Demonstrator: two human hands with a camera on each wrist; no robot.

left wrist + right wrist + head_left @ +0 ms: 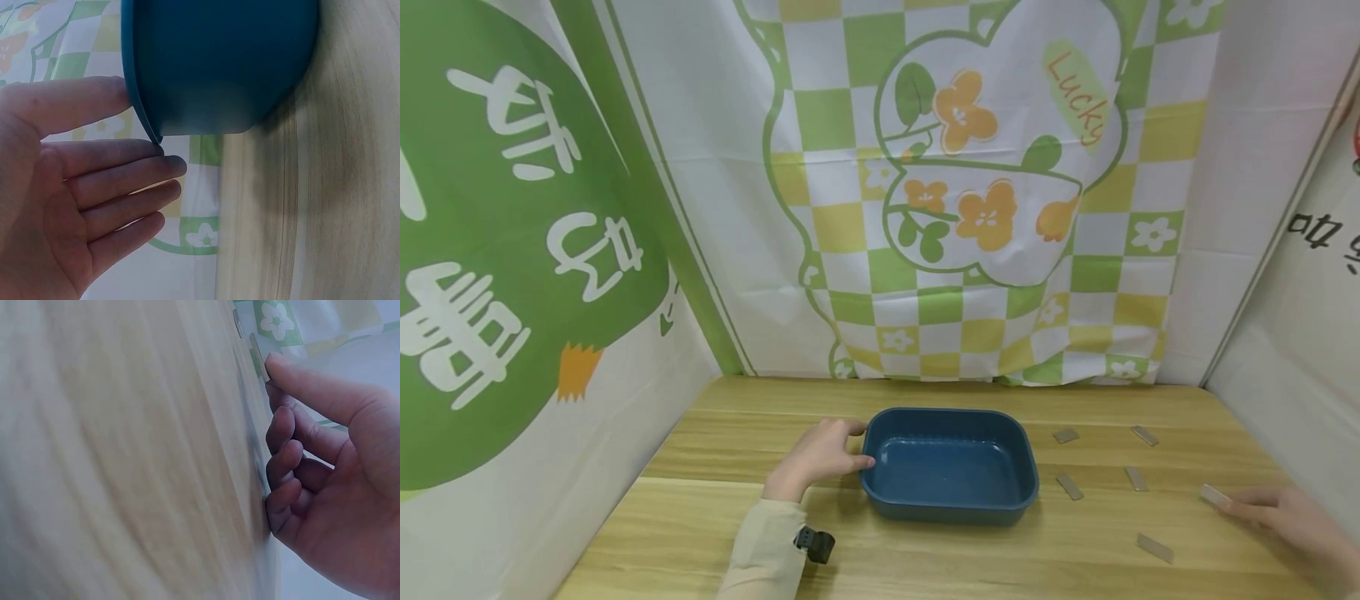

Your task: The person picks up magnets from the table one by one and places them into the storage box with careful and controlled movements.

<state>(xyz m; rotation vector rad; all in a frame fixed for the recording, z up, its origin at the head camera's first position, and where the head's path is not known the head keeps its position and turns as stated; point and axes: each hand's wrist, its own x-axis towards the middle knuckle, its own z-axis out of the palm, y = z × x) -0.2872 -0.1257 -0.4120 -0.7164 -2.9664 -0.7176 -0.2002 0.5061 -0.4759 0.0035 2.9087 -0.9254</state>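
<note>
A dark blue rectangular basin [951,515] with rounded corners stands on the wooden table; its inside shows no contents. My left hand [823,452] is at its left end, fingers fairly straight, thumb over the rim and index fingertip at the rim's corner. In the left wrist view the remaining fingers [134,203] stretch out beside the basin [219,69]. At the far right, my right hand [1281,512] pinches a small flat grey strip [1214,497] between thumb and index finger. The right wrist view shows this strip [259,357] edge-on, other fingers curled.
Several similar strips lie spread on the table right of the basin, among them one at the back [1145,435] and one nearer the front [1154,547]. A checked cloth [925,333] hangs behind the table, with printed cloths at both sides.
</note>
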